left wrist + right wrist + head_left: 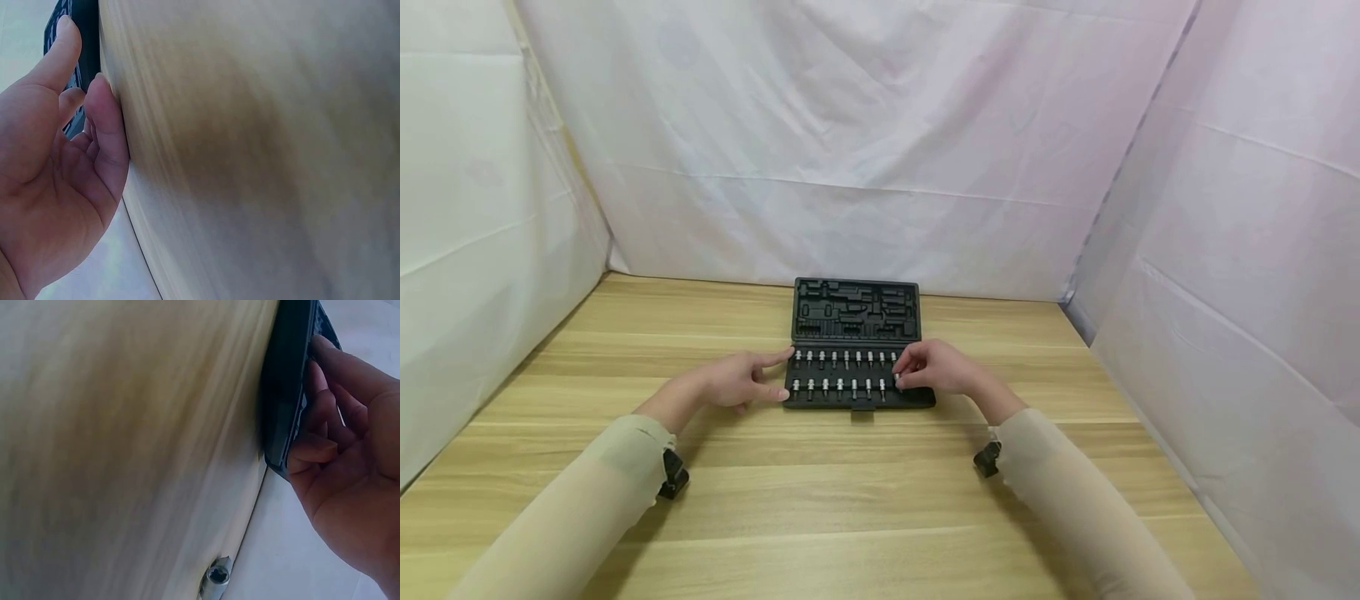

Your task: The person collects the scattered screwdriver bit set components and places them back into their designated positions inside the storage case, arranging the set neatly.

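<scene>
A black bit socket case (872,373) lies opened out on the table, with two rows of silver bit sockets (846,358) in its near half. At the right end of the lower row, my right hand (943,367) pinches a bit socket (897,378) between thumb and fingers; most of it is hidden. My left hand (735,382) touches the case's left edge with its thumb and an extended index finger. The left wrist view shows that hand's thumb (64,47) straight along the case, with nothing gripped.
The case's lid half (857,310) leans back behind the rows, its moulded slots showing. A loose silver bit socket (216,579) rests on the wooden table (820,500) in the right wrist view. White cloth walls (850,125) stand behind and at both sides.
</scene>
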A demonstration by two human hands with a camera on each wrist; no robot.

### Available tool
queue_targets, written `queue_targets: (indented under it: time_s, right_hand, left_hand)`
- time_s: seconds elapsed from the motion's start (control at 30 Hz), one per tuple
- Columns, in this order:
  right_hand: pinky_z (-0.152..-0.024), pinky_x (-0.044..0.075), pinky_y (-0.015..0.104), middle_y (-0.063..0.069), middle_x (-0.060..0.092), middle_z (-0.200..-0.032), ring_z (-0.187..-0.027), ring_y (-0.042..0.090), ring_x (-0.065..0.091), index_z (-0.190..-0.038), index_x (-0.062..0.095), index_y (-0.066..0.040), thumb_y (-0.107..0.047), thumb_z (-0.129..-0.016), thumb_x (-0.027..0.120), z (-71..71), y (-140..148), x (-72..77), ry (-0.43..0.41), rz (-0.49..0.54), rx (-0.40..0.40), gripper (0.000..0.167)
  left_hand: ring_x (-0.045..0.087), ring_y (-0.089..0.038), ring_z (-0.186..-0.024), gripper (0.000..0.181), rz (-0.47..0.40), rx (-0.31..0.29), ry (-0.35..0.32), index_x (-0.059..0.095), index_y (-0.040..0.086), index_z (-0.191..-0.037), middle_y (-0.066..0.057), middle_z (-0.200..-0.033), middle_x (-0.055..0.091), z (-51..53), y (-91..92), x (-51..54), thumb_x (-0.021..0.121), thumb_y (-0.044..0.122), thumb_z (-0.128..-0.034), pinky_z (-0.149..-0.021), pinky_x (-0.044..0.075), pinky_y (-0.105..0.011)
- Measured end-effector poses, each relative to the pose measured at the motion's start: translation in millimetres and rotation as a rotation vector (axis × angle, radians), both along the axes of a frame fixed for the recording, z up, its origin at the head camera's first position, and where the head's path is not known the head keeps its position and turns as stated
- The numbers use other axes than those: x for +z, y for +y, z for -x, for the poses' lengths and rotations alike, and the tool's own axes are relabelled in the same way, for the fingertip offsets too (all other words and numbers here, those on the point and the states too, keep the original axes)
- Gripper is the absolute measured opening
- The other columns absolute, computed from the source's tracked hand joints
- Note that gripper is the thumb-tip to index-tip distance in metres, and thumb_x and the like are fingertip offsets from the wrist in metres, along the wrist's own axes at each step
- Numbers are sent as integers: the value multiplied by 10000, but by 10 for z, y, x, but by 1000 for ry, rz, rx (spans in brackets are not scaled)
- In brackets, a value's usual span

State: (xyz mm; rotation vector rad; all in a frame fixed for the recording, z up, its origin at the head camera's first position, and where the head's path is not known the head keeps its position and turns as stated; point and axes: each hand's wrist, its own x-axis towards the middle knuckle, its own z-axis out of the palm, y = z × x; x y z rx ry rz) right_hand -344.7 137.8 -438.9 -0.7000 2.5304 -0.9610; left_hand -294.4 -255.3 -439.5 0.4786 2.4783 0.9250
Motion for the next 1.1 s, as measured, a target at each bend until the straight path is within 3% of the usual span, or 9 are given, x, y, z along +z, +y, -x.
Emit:
queue_targets:
  time_s: [0.2, 0.83, 1.1]
  right_hand:
    - [-835, 570, 323, -1, 778, -1005, -888, 131, 691, -1121, 808, -151, -219, -1008, 831, 29, -26, -54, -2, -41, -15, 134]
    - [-800, 537, 323, 0, 754, -964, -864, 146, 659, -1099, 816, -159, -236, -1002, 839, -4, 18, -57, 7, -29, -2, 126]
    - [-748, 481, 320, 9, 719, -960, -814, 159, 591, -1307, 779, -207, -304, -1036, 799, 36, 12, -68, 31, -47, 6, 289]
  left_hand:
    - [560, -184, -642, 925, 5, 1, 2, 221, 232, -1770, -132, -974, 617, -6, 8, 6, 762, 419, -1044, -658, 552, -367]
    - [571, -187, -634, 923, 10, -7, 14, 226, 231, -1769, -126, -952, 624, 4, 5, -6, 760, 431, -1043, -661, 547, -365]
    - [551, -181, -617, 922, 0, -8, 13, 220, 219, -1769, -119, -922, 588, -1, 1, -11, 758, 417, -1047, -652, 544, -361]
